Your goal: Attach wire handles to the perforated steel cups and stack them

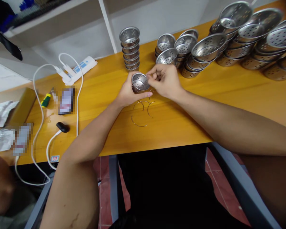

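Observation:
A small perforated metal cup [140,82] is held by my left hand [130,92], its fingers and thumb wrapped around the wall with the opening facing up. At the cup's right rim my right hand [163,79] has its thumb and index finger pinched together; what lies between them is too small to make out. Several thin curved wire pieces [138,125] lie on the wooden table [181,127] just below the cup. Beyond my left hand stands a tall stack of similar cups [131,51].
More stacks of perforated cups [209,47] fill the back right. On the left are a white power strip [83,68] with cables, a phone [66,101], a green-yellow tool [46,100], a black mouse-like object [62,127] and plastic wrapping [2,140]. Another person's arm [0,184] shows lower left.

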`<state>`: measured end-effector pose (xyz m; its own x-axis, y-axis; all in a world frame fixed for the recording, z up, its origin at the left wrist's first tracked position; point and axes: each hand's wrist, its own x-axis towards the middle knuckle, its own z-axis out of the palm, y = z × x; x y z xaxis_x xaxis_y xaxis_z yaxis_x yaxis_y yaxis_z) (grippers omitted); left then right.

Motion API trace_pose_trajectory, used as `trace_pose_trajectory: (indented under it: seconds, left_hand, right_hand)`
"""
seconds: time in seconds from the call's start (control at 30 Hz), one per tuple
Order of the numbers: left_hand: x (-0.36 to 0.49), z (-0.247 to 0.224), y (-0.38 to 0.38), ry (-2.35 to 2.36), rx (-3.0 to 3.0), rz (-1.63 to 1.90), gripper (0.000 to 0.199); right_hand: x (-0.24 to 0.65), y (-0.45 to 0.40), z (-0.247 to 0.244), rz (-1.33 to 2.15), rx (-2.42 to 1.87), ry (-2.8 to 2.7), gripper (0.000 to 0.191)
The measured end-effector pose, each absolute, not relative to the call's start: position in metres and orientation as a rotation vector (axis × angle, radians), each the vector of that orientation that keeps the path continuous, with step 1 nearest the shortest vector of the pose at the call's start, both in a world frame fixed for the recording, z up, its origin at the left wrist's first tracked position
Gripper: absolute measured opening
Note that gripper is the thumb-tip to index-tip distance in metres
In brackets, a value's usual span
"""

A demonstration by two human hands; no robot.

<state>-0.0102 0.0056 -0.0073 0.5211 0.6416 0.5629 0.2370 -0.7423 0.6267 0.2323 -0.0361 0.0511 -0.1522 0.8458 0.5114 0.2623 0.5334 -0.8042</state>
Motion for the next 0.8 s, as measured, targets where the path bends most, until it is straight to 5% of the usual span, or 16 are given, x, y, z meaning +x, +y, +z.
trace_pose_trajectory:
  seconds: [0.33,0.63,0.8]
  left_hand:
    - [-0.008,-0.002,-0.001,0.733,2.256,1.098,0.11]
    - [-0.013,0.005,0.0,0.73,2.161,1.172,0.086]
    - [-0.013,0.001,0.002,0.713,2.17,1.116,0.095]
  right_hand:
    - [0.23,-0.039,0.051,0.68,-0.951,-1.687,0.022]
    - [0.241,-0.055,0.087,1.035,-0.737,-1.82,0.068]
    - [0.239,-0.056,0.086,1.223,-0.665,-1.783,0.074]
